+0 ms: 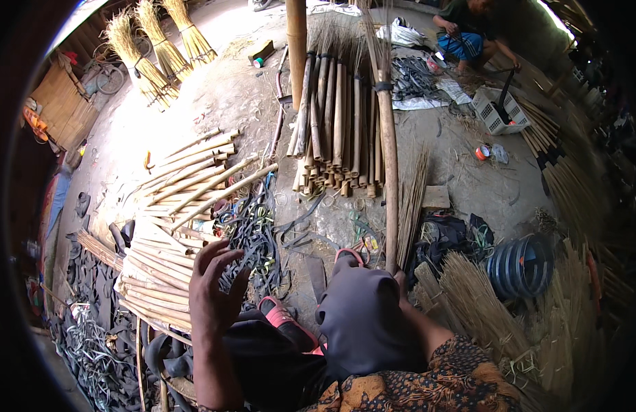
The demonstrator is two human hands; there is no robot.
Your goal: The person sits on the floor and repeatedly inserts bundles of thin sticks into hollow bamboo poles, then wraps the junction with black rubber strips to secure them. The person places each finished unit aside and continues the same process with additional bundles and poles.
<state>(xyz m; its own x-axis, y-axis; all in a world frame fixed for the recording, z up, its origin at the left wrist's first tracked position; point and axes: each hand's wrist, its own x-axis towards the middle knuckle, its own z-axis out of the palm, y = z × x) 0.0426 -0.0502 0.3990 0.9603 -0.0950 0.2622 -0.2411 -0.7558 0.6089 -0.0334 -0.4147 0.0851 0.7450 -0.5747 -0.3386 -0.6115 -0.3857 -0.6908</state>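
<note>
My left hand [215, 292] was raised on the left side of my knee, the fingers bent softly and well apart, and they had hold of nothing. My right hand [401, 283] was mostly covered by my knee in dark cloth [367, 323]; I could see only a little part of it, just beside the lower end of the bamboo pole [389, 178]. It seemed to me that it held the pole, but how tightly the fingers were closed I cannot tell.

For handling such a long pole well, I judged that the low hold had to be firm, because the bristle head [377, 44] was far from it, and a small turn of the wrist could swing the top widely. The shaft was better kept in one line, so that the head did not knock the stacked brooms [338, 113] beside it. The free hand, in my opinion, was best kept loose, ready to steady the shaft.

The pole ran from my right hand away from me, past the dark band [383, 86] under its bristles. From my left fingers it was well apart, to the right, with the black strips [253, 240] lying on the floor between. Nearest to those left fingers were the cut bamboo poles [153, 278].
</note>
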